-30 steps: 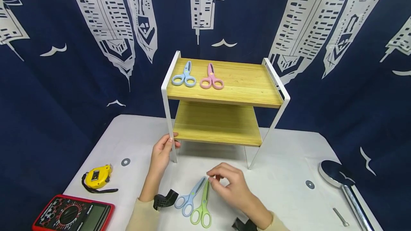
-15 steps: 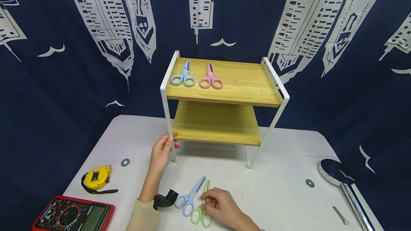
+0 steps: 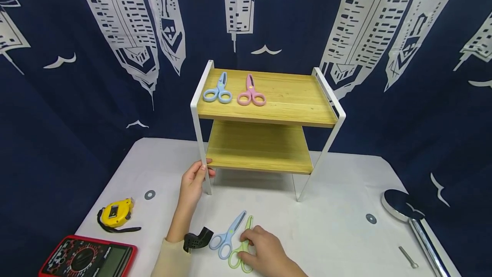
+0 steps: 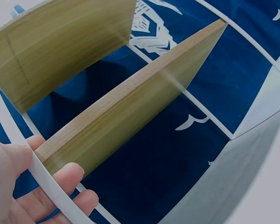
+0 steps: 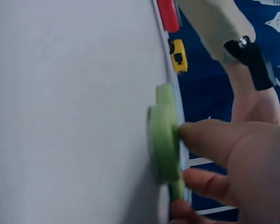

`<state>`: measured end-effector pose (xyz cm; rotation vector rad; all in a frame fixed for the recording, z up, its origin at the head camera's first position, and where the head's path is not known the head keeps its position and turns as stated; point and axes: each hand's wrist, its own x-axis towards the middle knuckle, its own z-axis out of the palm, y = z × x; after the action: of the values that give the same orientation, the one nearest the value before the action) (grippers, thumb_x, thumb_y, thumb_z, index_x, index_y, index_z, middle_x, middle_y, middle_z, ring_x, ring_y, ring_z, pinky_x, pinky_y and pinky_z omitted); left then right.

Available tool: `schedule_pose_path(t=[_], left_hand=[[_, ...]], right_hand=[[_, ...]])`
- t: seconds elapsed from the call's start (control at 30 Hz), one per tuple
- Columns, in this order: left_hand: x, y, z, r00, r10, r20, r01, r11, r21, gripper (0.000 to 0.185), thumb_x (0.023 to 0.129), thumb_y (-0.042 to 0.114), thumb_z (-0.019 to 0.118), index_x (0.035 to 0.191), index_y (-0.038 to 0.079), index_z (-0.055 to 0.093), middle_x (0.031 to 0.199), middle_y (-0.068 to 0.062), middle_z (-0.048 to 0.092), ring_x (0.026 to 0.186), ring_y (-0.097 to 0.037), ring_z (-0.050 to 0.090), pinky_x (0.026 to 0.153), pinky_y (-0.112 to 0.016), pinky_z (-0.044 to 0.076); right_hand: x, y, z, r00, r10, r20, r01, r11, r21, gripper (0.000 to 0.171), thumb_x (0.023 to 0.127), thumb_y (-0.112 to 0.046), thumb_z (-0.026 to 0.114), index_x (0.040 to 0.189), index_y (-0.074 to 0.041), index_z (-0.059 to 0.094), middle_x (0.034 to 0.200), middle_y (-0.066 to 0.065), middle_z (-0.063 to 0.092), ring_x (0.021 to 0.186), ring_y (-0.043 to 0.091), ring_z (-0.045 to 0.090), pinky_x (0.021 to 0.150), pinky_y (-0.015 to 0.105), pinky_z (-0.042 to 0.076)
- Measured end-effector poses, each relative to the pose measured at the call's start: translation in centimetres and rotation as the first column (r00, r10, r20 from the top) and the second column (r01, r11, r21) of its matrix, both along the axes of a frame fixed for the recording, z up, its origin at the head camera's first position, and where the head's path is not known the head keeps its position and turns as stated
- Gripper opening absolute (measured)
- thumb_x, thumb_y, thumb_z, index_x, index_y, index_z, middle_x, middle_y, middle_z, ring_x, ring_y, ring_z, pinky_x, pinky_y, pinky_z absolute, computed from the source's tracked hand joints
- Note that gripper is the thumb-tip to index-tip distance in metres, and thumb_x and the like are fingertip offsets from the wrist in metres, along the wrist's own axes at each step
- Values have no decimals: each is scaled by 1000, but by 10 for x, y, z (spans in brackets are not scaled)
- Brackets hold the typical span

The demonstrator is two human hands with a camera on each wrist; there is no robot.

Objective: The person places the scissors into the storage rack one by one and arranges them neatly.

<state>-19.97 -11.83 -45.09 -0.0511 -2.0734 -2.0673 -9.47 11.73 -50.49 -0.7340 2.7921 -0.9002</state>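
A two-tier wooden rack [image 3: 300, 101] with a white frame stands at the back of the white table. My left hand [image 3: 194, 181] grips its front-left leg [image 4: 51, 184], thumb and fingers curled round it below the lower shelf [image 4: 130, 107]. Blue scissors [image 3: 218, 91] and pink scissors [image 3: 251, 93] lie on the top shelf. On the table near me lie a second pair of blue scissors [image 3: 226, 236] and green scissors [image 3: 248, 225]. My right hand [image 3: 261, 251] pinches the green scissors' handle [image 5: 163, 135], fingertips pressed to its ring.
A yellow tape measure [image 3: 115, 212] and a red multimeter [image 3: 86, 257] sit at the front left. A chrome shower head [image 3: 403, 206] and a small metal pin [image 3: 407, 257] lie at the right. Two flat washers [image 3: 150, 194] [image 3: 370, 219] rest on the cloth. A blue patterned curtain hangs behind.
My right hand drew back from the scissor tips toward me and took hold of the green scissors' handle. The left hand stayed on the rack leg.
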Motion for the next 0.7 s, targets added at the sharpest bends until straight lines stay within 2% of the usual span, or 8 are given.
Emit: schedule_pose_path(t=[0.1, 0.2, 0.3, 0.43, 0.57, 0.7], left_hand=[[0, 0, 1, 1000, 5, 2, -5, 1000, -10, 31, 109, 13, 45, 127, -4, 63, 82, 9, 72, 86, -3, 66, 89, -30, 43], [0, 0, 0, 1000, 4, 5, -4, 1000, -9, 31, 109, 13, 45, 127, -4, 63, 83, 8, 73, 86, -3, 66, 89, -30, 44], [0, 0, 0, 1000, 2, 3, -2, 1000, 0, 30, 108, 11, 45, 127, -4, 63, 81, 13, 71, 85, -2, 66, 88, -28, 44], [0, 0, 1, 1000, 1, 1, -1, 1000, 9, 30, 108, 11, 44, 127, -5, 62, 80, 15, 70, 84, -2, 66, 87, -27, 44], [1, 0, 1, 1000, 0, 7, 0, 1000, 14, 30, 108, 11, 45, 127, -5, 62, 81, 13, 71, 85, -3, 66, 87, -26, 45], [1, 0, 0, 1000, 2, 12, -2, 1000, 10, 30, 108, 12, 45, 127, -5, 63, 81, 12, 71, 86, -3, 66, 88, -27, 45]], right_hand=[[3, 0, 9, 997, -50, 60, 44, 994, 96, 28, 85, -35, 78, 105, -19, 67, 87, -10, 53, 70, 0, 41, 61, 21, 39], [4, 3, 14, 992, -94, 86, 79, 984, 159, 30, 81, -28, 76, 107, -19, 65, 89, -6, 51, 68, 5, 42, 59, 23, 37], [3, 6, 16, 989, -117, 95, 99, 980, 174, 35, 77, -25, 77, 108, -18, 64, 91, -3, 50, 68, 7, 42, 58, 24, 34], [1, 9, 18, 988, -113, 107, 93, 980, 177, 40, 75, -25, 80, 111, -18, 63, 93, -1, 53, 70, 9, 44, 61, 25, 36], [-3, 13, 19, 982, -110, 154, 91, 987, 130, 45, 71, -18, 80, 112, -17, 62, 90, -3, 54, 70, 11, 45, 63, 26, 38], [-8, 21, 17, 967, -70, 247, 74, 997, -11, 46, 66, -10, 77, 109, -15, 61, 78, -6, 50, 64, 8, 42, 58, 23, 34]])
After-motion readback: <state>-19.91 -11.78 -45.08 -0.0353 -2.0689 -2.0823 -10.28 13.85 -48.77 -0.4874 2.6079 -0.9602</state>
